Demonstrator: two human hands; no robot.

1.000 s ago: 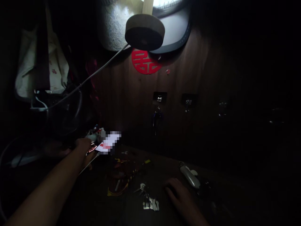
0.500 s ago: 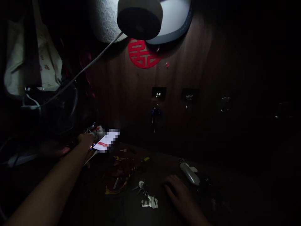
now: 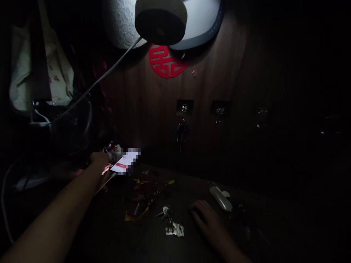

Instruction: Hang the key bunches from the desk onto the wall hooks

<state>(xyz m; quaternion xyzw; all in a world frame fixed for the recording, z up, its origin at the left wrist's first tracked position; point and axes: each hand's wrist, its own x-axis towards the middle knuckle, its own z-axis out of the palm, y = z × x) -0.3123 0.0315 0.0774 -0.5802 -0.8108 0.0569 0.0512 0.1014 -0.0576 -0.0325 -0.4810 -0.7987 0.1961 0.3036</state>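
Very dim scene, lit mostly from a lamp head (image 3: pixel 161 20) overhead. Left hand (image 3: pixel 99 163) stretched forward over the far left of the dark tabletop (image 3: pixel 115 233), fingers curled round the near end of a lit smartphone (image 3: pixel 124 163) (screen glowing white with a red band, the rest blurred out). Phone held just above the tabletop, tilted, close to the wooden back panel (image 3: pixel 219 73) and beside a small cluster of bottles and pens (image 3: pixel 113 149). Right hand (image 3: pixel 205 219) resting palm down on the tabletop, fingers loosely spread and flat, gripping nothing; hard to tell in the dark whether anything lies beneath it. Just left of that hand, a bunch of keys (image 3: pixel 168 219) with a pale tag. Just beyond it, a white oblong gadget (image 3: pixel 221 199), not touching. Between the two hands, a tangle of red and yellow cords (image 3: pixel 142 202). On the panel, a red paper-cut emblem (image 3: pixel 164 62) and two small metal hooks (image 3: pixel 184 108), keys hanging from the left one. Far left, a pale cloth bag (image 3: pixel 55 73) hanging, with a white cable (image 3: pixel 93 86) running down from the lamp.
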